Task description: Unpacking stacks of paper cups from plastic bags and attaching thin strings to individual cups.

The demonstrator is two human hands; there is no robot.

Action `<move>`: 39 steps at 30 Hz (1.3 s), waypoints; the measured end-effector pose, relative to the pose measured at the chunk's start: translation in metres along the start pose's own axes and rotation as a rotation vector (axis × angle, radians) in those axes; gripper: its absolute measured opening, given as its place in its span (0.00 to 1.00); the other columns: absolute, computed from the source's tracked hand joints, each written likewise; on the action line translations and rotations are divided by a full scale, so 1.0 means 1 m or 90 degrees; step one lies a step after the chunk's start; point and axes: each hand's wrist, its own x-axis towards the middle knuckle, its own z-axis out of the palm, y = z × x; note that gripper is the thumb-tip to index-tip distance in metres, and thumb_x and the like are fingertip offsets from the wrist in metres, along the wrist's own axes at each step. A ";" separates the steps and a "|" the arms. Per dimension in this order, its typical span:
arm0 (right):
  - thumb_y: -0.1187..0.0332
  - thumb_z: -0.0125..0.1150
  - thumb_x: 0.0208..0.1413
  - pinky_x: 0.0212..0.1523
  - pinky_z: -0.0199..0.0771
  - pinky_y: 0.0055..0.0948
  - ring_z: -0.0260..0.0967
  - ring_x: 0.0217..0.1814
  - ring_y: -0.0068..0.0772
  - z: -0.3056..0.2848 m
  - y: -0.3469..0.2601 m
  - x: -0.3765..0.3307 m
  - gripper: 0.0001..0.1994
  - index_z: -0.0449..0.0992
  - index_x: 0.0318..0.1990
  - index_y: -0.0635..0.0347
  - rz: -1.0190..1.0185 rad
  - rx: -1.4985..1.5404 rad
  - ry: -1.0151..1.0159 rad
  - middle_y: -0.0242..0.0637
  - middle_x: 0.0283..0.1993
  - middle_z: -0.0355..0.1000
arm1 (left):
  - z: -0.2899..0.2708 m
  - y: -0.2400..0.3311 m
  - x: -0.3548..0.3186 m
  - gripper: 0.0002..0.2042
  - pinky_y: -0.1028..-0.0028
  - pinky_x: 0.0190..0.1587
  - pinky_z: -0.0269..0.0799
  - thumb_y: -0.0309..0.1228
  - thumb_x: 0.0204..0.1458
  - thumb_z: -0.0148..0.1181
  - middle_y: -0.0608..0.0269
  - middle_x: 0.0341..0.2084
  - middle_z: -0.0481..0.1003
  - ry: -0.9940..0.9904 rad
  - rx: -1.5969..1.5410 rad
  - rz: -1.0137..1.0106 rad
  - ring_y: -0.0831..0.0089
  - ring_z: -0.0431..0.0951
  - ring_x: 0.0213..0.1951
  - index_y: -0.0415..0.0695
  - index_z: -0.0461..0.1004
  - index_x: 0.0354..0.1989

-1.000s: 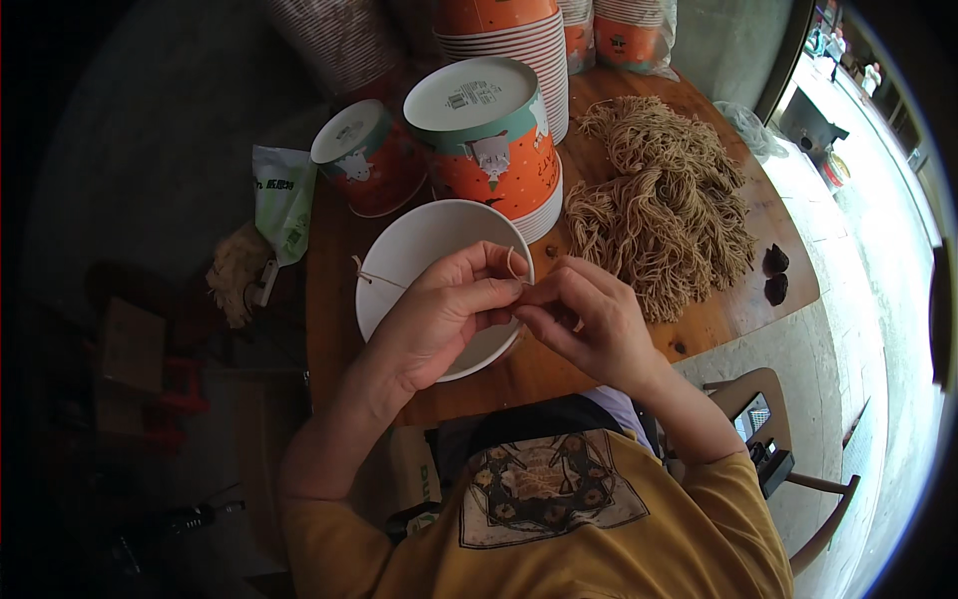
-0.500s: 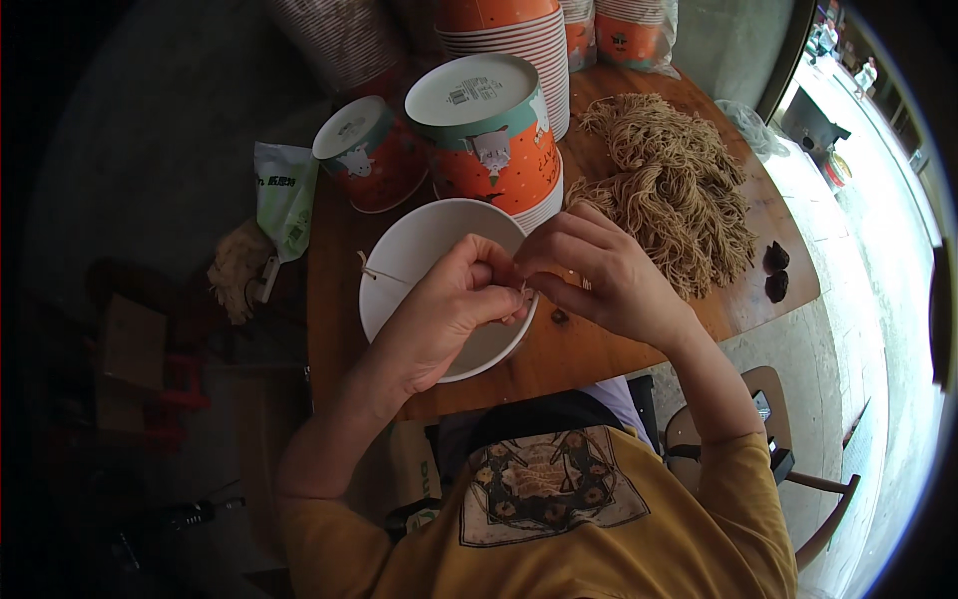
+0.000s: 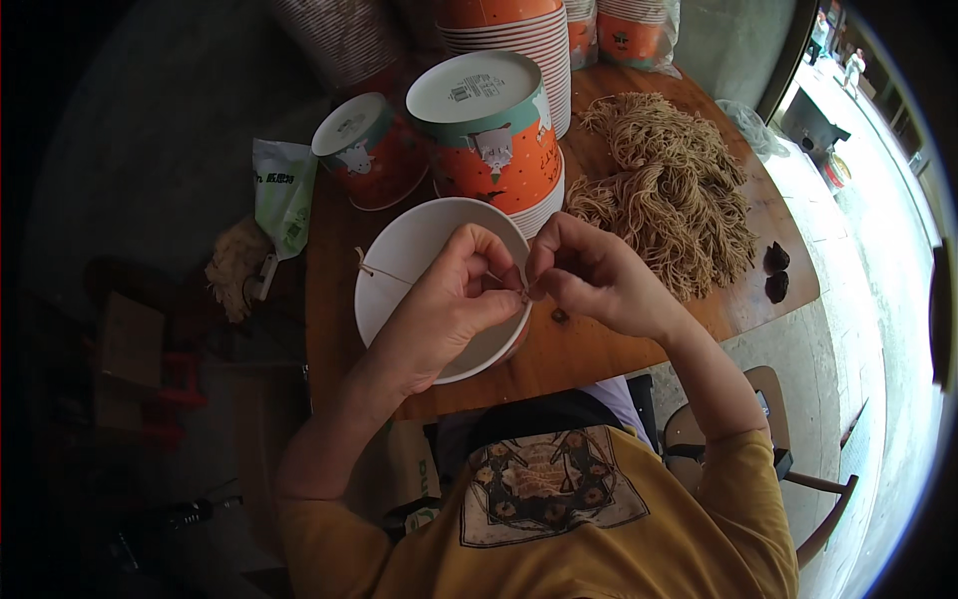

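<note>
An open paper tub (image 3: 404,240), white inside, stands in front of me on the wooden table. A thin tan cord (image 3: 384,274) is knotted at its left rim and runs across the opening toward my left hand (image 3: 461,299). That hand reaches over the tub with thumb and fingers closed on the cord near the right rim. My right hand (image 3: 597,278) pinches at the same spot from outside the rim, its fingertips touching those of the left. What lies between the right fingertips is mostly hidden, though it looks like the cord's end.
A heap of tan cords (image 3: 679,190) covers the table's right side. Orange tubs (image 3: 504,160) stand upside down in stacks at the back, a smaller tub (image 3: 369,150) beside them. Two dark objects (image 3: 776,272) lie near the right edge. A chair (image 3: 768,399) stands at right.
My right hand has turned and drawn its fingers together at the rim. My left fingers have shifted slightly, and the tub has moved a little to the left.
</note>
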 end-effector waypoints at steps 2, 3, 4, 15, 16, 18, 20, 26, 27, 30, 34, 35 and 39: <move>0.74 0.52 0.54 0.23 0.63 0.17 0.64 0.29 0.17 0.000 0.000 0.001 0.04 0.65 0.36 0.60 0.002 0.072 -0.015 0.28 0.33 0.65 | -0.001 0.001 -0.001 0.11 0.79 0.46 0.67 0.19 0.51 0.54 0.64 0.35 0.68 -0.004 0.003 0.006 0.79 0.70 0.40 0.42 0.61 0.40; 0.73 0.52 0.54 0.23 0.60 0.15 0.62 0.26 0.15 -0.002 -0.006 0.001 0.04 0.65 0.36 0.60 0.046 0.116 -0.058 0.28 0.32 0.65 | -0.001 0.000 -0.002 0.11 0.79 0.45 0.67 0.19 0.51 0.54 0.64 0.35 0.68 -0.003 -0.001 0.008 0.79 0.70 0.40 0.42 0.60 0.40; 0.72 0.52 0.54 0.22 0.57 0.14 0.60 0.24 0.14 -0.004 -0.010 0.001 0.05 0.65 0.37 0.59 0.091 0.160 -0.102 0.27 0.31 0.64 | -0.002 0.000 -0.003 0.11 0.79 0.44 0.68 0.19 0.51 0.54 0.64 0.35 0.68 -0.003 -0.004 0.009 0.80 0.70 0.39 0.42 0.60 0.40; 0.72 0.65 0.49 0.22 0.61 0.18 0.63 0.24 0.13 0.004 -0.014 0.006 0.09 0.75 0.39 0.59 -0.137 -0.302 -0.020 0.27 0.28 0.70 | -0.006 -0.012 -0.012 0.13 0.75 0.41 0.70 0.17 0.52 0.52 0.65 0.33 0.66 0.062 0.233 0.167 0.78 0.71 0.36 0.42 0.57 0.42; 0.72 0.65 0.49 0.22 0.61 0.18 0.63 0.24 0.13 0.007 -0.012 0.006 0.09 0.75 0.39 0.59 -0.136 -0.301 -0.022 0.27 0.28 0.70 | -0.006 -0.013 -0.012 0.13 0.74 0.40 0.70 0.17 0.52 0.52 0.65 0.33 0.66 0.076 0.310 0.221 0.77 0.72 0.35 0.42 0.57 0.42; 0.72 0.66 0.47 0.24 0.64 0.21 0.66 0.23 0.18 0.014 -0.006 0.005 0.08 0.76 0.36 0.58 -0.188 -0.409 0.066 0.30 0.27 0.70 | -0.004 -0.014 -0.013 0.13 0.73 0.40 0.70 0.17 0.52 0.52 0.64 0.33 0.66 0.089 0.340 0.235 0.76 0.72 0.35 0.42 0.57 0.43; 0.72 0.66 0.47 0.23 0.63 0.22 0.65 0.22 0.21 0.016 0.003 0.006 0.08 0.76 0.35 0.58 -0.235 -0.430 0.094 0.31 0.26 0.70 | -0.003 -0.013 -0.014 0.13 0.71 0.40 0.70 0.17 0.53 0.51 0.62 0.33 0.66 0.101 0.372 0.249 0.74 0.72 0.36 0.42 0.57 0.44; 0.70 0.66 0.47 0.22 0.63 0.26 0.62 0.19 0.26 0.022 -0.008 0.005 0.07 0.76 0.33 0.58 -0.239 -0.458 0.112 0.32 0.23 0.68 | -0.006 -0.012 -0.015 0.13 0.69 0.40 0.71 0.17 0.53 0.50 0.60 0.33 0.66 0.064 0.404 0.258 0.70 0.73 0.36 0.42 0.57 0.45; 0.69 0.66 0.47 0.22 0.63 0.26 0.61 0.19 0.26 0.023 -0.012 0.004 0.07 0.76 0.33 0.58 -0.193 -0.467 0.098 0.33 0.23 0.68 | -0.007 -0.012 -0.015 0.13 0.68 0.40 0.71 0.17 0.53 0.50 0.59 0.33 0.66 0.076 0.441 0.274 0.70 0.73 0.36 0.42 0.57 0.45; 0.69 0.66 0.47 0.23 0.63 0.26 0.60 0.18 0.26 0.023 -0.011 0.005 0.07 0.76 0.33 0.57 -0.178 -0.477 0.095 0.33 0.21 0.67 | -0.008 -0.011 -0.015 0.13 0.68 0.40 0.71 0.17 0.53 0.50 0.58 0.34 0.66 0.084 0.489 0.303 0.68 0.73 0.36 0.42 0.58 0.45; 0.66 0.63 0.49 0.29 0.72 0.33 0.74 0.27 0.39 0.027 -0.012 0.005 0.08 0.75 0.33 0.57 -0.120 -0.438 0.100 0.39 0.25 0.74 | -0.010 -0.012 -0.012 0.14 0.68 0.40 0.71 0.16 0.53 0.50 0.58 0.35 0.65 0.068 0.497 0.352 0.68 0.73 0.36 0.42 0.58 0.45; 0.66 0.63 0.49 0.29 0.72 0.33 0.74 0.27 0.39 0.028 -0.011 0.005 0.07 0.75 0.33 0.57 -0.118 -0.441 0.107 0.39 0.25 0.73 | -0.012 -0.013 -0.012 0.14 0.68 0.40 0.71 0.16 0.53 0.50 0.58 0.35 0.65 0.070 0.497 0.351 0.68 0.73 0.36 0.42 0.58 0.45; 0.68 0.62 0.48 0.28 0.72 0.34 0.74 0.27 0.40 0.032 -0.009 0.006 0.06 0.75 0.33 0.57 -0.087 -0.431 0.122 0.41 0.24 0.73 | -0.016 -0.012 -0.013 0.14 0.69 0.40 0.71 0.16 0.52 0.50 0.59 0.35 0.65 0.101 0.508 0.366 0.67 0.73 0.36 0.42 0.59 0.45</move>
